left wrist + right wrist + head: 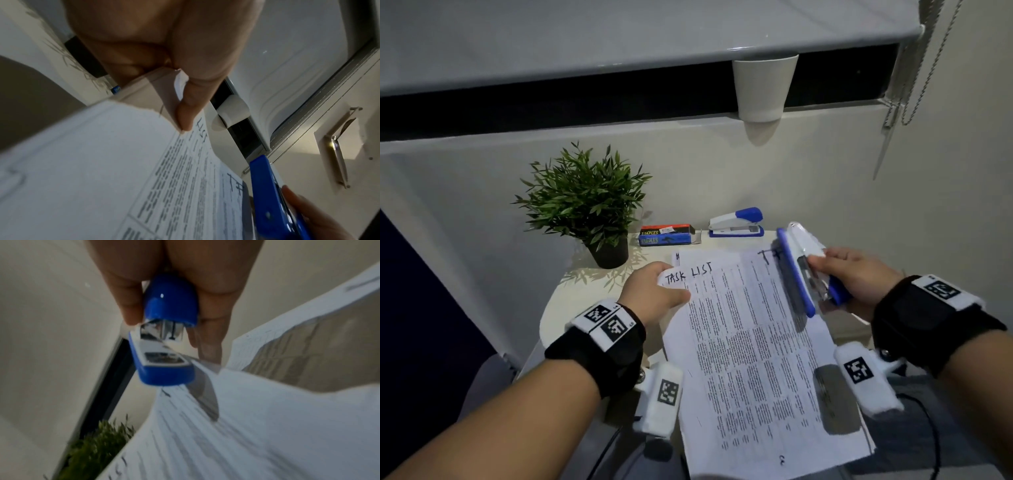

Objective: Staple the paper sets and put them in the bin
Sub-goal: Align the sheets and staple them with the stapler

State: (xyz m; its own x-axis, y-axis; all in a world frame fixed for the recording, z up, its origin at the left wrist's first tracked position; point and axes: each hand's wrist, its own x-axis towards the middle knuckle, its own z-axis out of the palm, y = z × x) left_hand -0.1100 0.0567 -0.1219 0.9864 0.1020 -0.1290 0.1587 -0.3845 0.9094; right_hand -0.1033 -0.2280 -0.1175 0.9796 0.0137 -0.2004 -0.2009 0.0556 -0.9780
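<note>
Two hands were up over the lap, nearest the camera. Left hand (654, 291) pinched the top-left corner of the paper set (753, 349), thumb on the printed face beside the handwritten "TASK LIST", fingers curled behind; sheets held in the air, tilted, lower edge toward the body. Right hand (859, 277) was wrapped round the blue-and-white stapler (804, 270), fingers along one side, thumb on the other. Stapler lay along the set's top-right edge; right wrist view showed its mouth gaping, paper corner just beside the blue base, whether already between the arms could not be told (blurred). Judgement: step in hand was seating the corner in the stapler. To do it well: square the sheets with the left pinch so no page lags, slide the corner fully into the throat, keep the stapler steady, squeeze firmly in one stroke. Risk: an unsupported sheaf may fan out and the staple miss the back pages. Beyond, on the white bench (558, 308): a second stapler (736, 222), a box of staples (666, 234), a potted plant (585, 202). Farther still, a white cup (763, 85) at the window ledge. No bin seen.
</note>
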